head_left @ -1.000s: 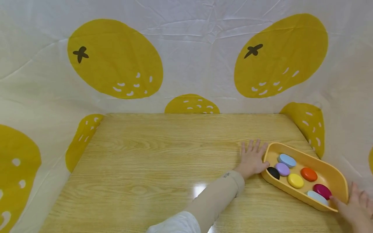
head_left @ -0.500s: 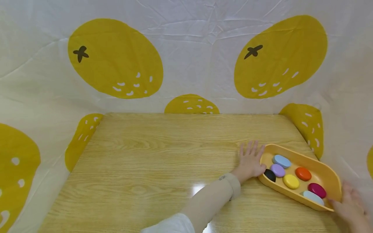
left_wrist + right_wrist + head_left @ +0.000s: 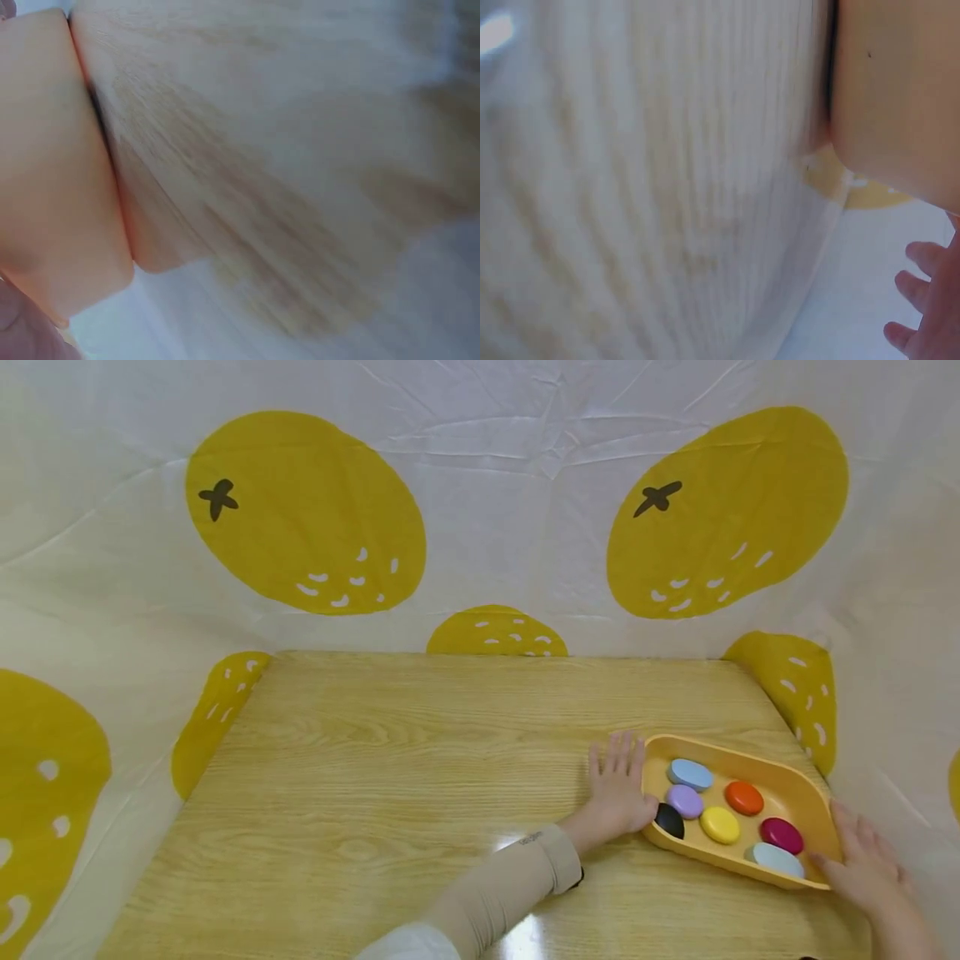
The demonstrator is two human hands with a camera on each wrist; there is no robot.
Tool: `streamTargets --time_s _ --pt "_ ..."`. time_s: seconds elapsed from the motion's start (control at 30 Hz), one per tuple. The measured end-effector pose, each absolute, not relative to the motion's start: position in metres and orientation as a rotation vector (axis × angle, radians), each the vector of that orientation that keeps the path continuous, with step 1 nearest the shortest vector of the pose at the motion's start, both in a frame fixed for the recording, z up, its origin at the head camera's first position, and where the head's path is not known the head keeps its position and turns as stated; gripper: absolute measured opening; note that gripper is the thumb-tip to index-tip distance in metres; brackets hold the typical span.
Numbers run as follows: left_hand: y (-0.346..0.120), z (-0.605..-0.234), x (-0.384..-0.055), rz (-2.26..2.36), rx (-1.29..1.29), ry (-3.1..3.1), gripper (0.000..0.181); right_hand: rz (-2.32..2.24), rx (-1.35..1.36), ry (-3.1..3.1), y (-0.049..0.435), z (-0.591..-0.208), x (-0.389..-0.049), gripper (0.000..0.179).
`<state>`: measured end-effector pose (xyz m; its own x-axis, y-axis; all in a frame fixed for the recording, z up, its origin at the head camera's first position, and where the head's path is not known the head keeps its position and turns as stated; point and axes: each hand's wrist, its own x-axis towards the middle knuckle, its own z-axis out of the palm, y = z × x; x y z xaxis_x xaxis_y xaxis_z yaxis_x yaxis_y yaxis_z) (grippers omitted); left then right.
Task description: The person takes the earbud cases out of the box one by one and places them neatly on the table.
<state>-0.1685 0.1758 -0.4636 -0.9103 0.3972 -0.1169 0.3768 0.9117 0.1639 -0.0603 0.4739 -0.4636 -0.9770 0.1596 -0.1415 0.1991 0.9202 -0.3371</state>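
A shallow yellow-orange tray point(image 3: 738, 747) sits at the right of the wooden table. In it lie several smooth rounded pieces: a light blue one point(image 3: 690, 774), a lilac one point(image 3: 685, 802), a black one point(image 3: 670, 821), a yellow one point(image 3: 720, 825), an orange-red one point(image 3: 744, 797), a crimson one point(image 3: 782, 836) and a pale one point(image 3: 777, 860). My left hand point(image 3: 618, 797), fingers straight and spread, rests against the tray's left end. At the opposite end my right hand point(image 3: 866, 860) touches the wall, its thumb by the rim and fingers extended. Both wrist views show the tray's outer wall point(image 3: 60, 165) close up.
The wooden table point(image 3: 420, 777) stretches away to the left of the tray. A white cloth point(image 3: 510, 527) printed with yellow fruit shapes hangs behind it and along both sides. The right-hand cloth is close beside my right hand.
The tray has slid left across the table with its pieces inside, and both hands have moved left along with it. It has also turned slightly.
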Motion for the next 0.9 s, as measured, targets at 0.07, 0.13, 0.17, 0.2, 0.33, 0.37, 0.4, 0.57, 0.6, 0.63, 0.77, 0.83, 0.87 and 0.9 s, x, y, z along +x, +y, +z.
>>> streamTargets --time_s 0.07,0.13,0.17,0.2,0.33,0.37,0.4,0.57,0.6,0.63,0.77,0.83,0.87,0.9 --pt "0.168 -0.463 -0.167 0.233 0.582 2.929 0.080 -0.530 0.233 2.956 0.470 -0.460 -0.065 0.081" --pt "0.161 -0.461 -0.165 0.244 0.567 2.932 0.080 -0.533 0.190 2.939 0.465 -0.456 -0.071 0.081" --pt "0.157 -0.461 -0.165 0.248 0.563 2.935 0.080 -0.529 0.168 2.933 0.464 -0.455 -0.074 0.081" --pt "0.154 -0.460 -0.164 0.248 0.559 2.939 0.080 -0.528 0.142 2.925 0.463 -0.453 -0.077 0.081" --pt "0.141 -0.459 -0.162 0.217 0.531 2.952 0.081 -0.458 0.038 2.927 0.458 -0.450 -0.089 0.082" --pt "0.138 -0.460 -0.162 0.209 0.524 2.953 0.081 -0.443 0.017 2.925 0.457 -0.450 -0.092 0.083" --pt "0.136 -0.460 -0.161 0.201 0.517 2.957 0.081 -0.421 0.001 2.930 0.455 -0.449 -0.095 0.084" --pt "0.123 -0.460 -0.161 0.199 0.476 2.967 0.081 -0.362 -0.076 2.943 0.444 -0.445 -0.109 0.086" --pt "0.121 -0.460 -0.160 0.207 0.466 2.967 0.081 -0.356 -0.088 2.951 0.441 -0.445 -0.111 0.086" --pt "0.119 -0.459 -0.160 0.205 0.454 2.967 0.081 -0.358 -0.103 2.956 0.438 -0.445 -0.113 0.086" --pt "0.110 -0.458 -0.157 0.195 0.419 2.970 0.081 -0.356 -0.142 2.983 0.428 -0.447 -0.119 0.086" --pt "0.105 -0.457 -0.156 0.178 0.401 2.974 0.081 -0.355 -0.158 2.994 0.422 -0.448 -0.122 0.085" --pt "0.103 -0.456 -0.156 0.178 0.392 2.974 0.081 -0.353 -0.159 2.996 0.419 -0.449 -0.123 0.084" --pt "0.100 -0.456 -0.156 0.179 0.383 2.975 0.081 -0.353 -0.158 2.998 0.416 -0.449 -0.124 0.084"
